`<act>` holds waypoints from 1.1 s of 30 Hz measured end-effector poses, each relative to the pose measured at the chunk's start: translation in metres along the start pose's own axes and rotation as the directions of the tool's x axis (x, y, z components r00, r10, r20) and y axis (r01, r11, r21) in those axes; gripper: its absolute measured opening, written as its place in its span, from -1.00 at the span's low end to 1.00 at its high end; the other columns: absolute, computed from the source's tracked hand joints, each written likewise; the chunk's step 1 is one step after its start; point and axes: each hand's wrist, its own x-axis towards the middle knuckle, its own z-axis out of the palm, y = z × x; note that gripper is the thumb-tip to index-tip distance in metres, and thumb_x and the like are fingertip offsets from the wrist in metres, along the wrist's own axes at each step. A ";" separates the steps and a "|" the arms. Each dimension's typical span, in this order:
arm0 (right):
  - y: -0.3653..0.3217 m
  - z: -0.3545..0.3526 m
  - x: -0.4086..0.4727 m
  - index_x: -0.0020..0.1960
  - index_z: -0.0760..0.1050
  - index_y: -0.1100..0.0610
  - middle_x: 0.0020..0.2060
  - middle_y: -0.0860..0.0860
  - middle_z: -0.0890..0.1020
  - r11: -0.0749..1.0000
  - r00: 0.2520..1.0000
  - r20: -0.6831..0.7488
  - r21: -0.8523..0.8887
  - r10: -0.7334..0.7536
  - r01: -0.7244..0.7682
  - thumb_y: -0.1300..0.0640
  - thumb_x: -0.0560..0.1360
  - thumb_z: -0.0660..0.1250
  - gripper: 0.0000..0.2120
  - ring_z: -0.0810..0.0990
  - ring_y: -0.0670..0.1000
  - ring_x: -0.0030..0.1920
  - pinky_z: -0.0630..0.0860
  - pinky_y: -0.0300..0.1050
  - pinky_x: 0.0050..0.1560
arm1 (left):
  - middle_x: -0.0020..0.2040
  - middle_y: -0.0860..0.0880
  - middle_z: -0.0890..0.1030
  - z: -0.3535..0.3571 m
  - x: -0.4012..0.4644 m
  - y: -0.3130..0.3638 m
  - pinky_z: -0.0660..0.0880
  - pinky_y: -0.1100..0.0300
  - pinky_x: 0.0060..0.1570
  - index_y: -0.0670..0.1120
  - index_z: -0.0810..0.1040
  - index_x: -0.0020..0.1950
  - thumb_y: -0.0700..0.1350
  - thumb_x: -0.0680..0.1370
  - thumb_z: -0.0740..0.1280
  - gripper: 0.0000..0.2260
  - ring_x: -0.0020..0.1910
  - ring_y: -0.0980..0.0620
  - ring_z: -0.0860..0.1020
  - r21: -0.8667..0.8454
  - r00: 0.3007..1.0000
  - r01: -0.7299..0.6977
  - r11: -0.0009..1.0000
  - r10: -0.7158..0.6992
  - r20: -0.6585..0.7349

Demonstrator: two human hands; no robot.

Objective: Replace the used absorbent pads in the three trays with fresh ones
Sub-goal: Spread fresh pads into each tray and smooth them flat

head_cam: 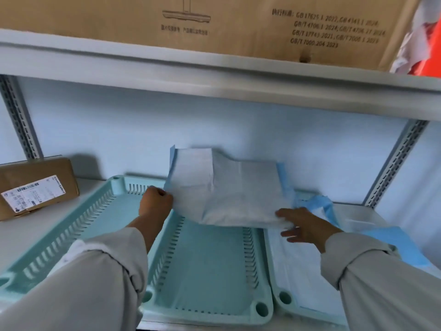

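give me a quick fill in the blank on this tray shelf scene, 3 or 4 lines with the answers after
1. Both hands hold a white pad above the ____ tray.
2. The left hand grips the pad's ____ edge.
3. The tray that already has a pad lying in it is the ____ one.
4. The small cardboard box on the shelf carries a white ____.

Missing words: middle; left; right; label

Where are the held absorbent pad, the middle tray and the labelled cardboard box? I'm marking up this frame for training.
absorbent pad (241, 194): head view, centre of its white face.
middle tray (210, 266): head view, bare floor.
labelled cardboard box (57, 170): head view, brown top above the label.
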 end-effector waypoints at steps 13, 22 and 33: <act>0.024 -0.005 0.004 0.23 0.41 0.37 0.00 0.15 0.50 0.988 0.987 -0.132 -0.140 -0.086 0.067 0.17 0.40 0.47 -0.50 0.47 0.10 -0.09 0.41 -0.05 -0.03 | 0.28 -0.13 0.50 0.027 -0.031 -0.039 0.44 0.11 0.19 -0.04 0.41 0.35 -0.15 0.51 0.30 -0.60 0.23 -0.13 0.50 0.469 0.934 -0.129 0.874 -0.053 0.354; 0.037 -0.008 0.012 0.30 0.40 0.36 0.18 0.20 0.52 0.970 0.986 -0.081 -0.209 -0.145 0.126 0.07 0.37 0.51 -0.37 0.50 0.13 0.07 0.46 -0.04 0.07 | 0.28 -0.16 0.49 0.101 -0.085 -0.039 0.44 0.08 0.23 -0.09 0.57 0.18 -0.34 0.52 0.17 -0.67 0.27 -0.16 0.47 0.315 0.730 -0.280 0.907 -0.012 0.683; 0.089 -0.047 0.021 -0.07 0.47 0.37 -0.15 0.21 0.55 0.805 0.989 -0.148 -0.583 0.030 -0.112 0.21 0.17 0.58 -0.54 0.60 0.18 -0.08 0.61 0.01 -0.14 | 0.50 -0.12 0.21 0.122 -0.106 -0.066 0.24 0.11 0.43 -0.07 0.18 0.52 -0.24 0.49 0.34 -0.36 0.47 -0.11 0.22 0.523 0.576 -0.528 0.669 -0.171 0.799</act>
